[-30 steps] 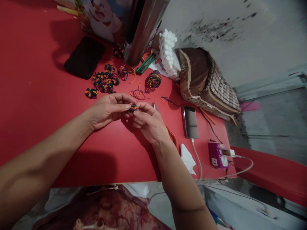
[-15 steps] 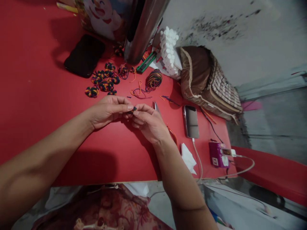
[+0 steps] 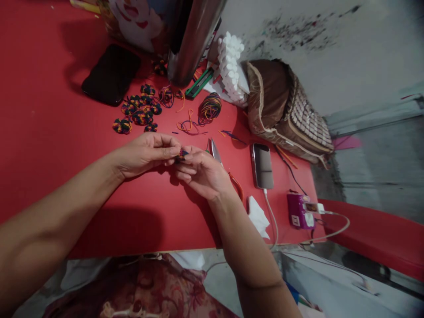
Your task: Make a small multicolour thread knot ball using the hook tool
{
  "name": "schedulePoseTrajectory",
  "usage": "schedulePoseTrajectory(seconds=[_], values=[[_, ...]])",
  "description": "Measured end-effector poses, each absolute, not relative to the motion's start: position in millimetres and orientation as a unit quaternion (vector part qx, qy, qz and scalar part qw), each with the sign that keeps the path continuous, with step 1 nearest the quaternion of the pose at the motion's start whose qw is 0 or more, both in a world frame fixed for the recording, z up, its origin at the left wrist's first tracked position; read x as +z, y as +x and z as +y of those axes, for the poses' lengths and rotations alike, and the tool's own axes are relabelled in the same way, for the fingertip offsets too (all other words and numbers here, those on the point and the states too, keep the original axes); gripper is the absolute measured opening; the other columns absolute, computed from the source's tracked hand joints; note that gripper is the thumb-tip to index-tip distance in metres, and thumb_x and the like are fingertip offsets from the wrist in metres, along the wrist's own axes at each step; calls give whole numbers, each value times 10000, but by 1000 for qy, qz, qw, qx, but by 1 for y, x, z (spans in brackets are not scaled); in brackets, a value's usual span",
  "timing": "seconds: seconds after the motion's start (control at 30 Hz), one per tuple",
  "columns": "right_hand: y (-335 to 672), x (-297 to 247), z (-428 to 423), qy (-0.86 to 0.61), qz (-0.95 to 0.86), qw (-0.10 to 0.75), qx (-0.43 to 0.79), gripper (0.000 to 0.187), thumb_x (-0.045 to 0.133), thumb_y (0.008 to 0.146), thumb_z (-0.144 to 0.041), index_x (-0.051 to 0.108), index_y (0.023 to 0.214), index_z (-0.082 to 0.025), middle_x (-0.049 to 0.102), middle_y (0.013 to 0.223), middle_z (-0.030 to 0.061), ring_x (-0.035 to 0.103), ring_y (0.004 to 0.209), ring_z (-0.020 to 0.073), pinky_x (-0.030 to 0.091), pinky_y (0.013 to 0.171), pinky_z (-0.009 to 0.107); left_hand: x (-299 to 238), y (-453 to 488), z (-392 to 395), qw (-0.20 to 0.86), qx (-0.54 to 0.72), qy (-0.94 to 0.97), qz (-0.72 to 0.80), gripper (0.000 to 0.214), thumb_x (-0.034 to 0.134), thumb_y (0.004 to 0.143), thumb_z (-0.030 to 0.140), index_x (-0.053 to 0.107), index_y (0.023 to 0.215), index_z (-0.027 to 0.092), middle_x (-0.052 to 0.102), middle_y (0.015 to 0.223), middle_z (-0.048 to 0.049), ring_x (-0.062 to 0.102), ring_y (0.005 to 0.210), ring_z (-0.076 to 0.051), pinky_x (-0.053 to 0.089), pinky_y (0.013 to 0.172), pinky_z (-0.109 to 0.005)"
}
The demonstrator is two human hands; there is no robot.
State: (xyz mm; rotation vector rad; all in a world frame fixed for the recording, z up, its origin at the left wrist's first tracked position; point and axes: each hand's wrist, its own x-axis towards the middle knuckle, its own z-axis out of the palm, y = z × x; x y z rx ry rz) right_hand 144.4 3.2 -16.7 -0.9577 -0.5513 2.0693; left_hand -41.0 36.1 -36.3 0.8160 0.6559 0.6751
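My left hand (image 3: 145,152) and my right hand (image 3: 200,172) meet above the red table (image 3: 49,132). Both pinch a small multicoloured crochet piece (image 3: 182,154) between their fingertips; only a bit of it shows. Just beyond my right hand lie scissors (image 3: 215,152) with orange handles, partly hidden by that hand. Several finished crochet pieces (image 3: 139,112) of the same dark, orange and yellow yarn lie in a cluster farther back on the left. A ball of multicoloured yarn (image 3: 209,108) and loose yarn scraps (image 3: 188,126) lie behind the hands.
A black case (image 3: 111,75) lies back left, a shiny metal cylinder (image 3: 190,39) and a cartoon-printed box (image 3: 132,17) behind. A phone (image 3: 262,165) charges on the right beside a purple adapter (image 3: 300,212); a white tissue (image 3: 258,216), brown bag (image 3: 281,110) and white foam piece (image 3: 230,66) sit nearby.
The crochet piece showed plainly between my fingertips a second ago; now my fingers cover most of it. My hands stay together in nearly the same spot.
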Motion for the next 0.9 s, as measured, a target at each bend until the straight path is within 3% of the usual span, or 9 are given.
schedulePoseTrajectory(seconds=[0.23,0.37,0.57,0.77,0.9], values=[[147,-16,6,-363,-193,391,824,300,890,764,-263,600,783,-187,373,644,-116,196,526,26,264,474,163,-33,-39,37,814,339,345,322,355,1013,692,363,749,757,134,630,609,-22,568,537,-100,444,499,-193],[146,-18,7,-382,-216,409,800,274,897,773,-309,663,840,-182,468,661,-104,202,512,25,252,455,183,-35,-39,39,816,370,310,319,239,958,719,246,753,759,132,702,655,-45,630,563,-125,489,511,-213],[145,-22,5,-404,-267,429,762,279,915,728,-270,702,889,-189,709,708,-36,268,488,18,247,475,186,-35,-40,40,830,367,276,317,187,925,697,128,755,776,130,789,729,-75,739,665,-148,593,674,-226],[144,-19,3,-418,-300,417,749,219,887,705,-228,696,801,-183,654,625,-53,282,468,16,220,472,205,-32,-40,39,828,347,294,326,269,980,654,247,768,767,126,713,681,-39,635,567,-111,514,536,-205],[143,-17,0,-432,-312,418,735,214,894,686,-202,707,784,-168,610,613,-77,317,464,5,240,479,204,-32,-39,39,822,335,299,350,274,992,634,218,760,746,126,684,679,-25,593,577,-90,492,564,-203]])
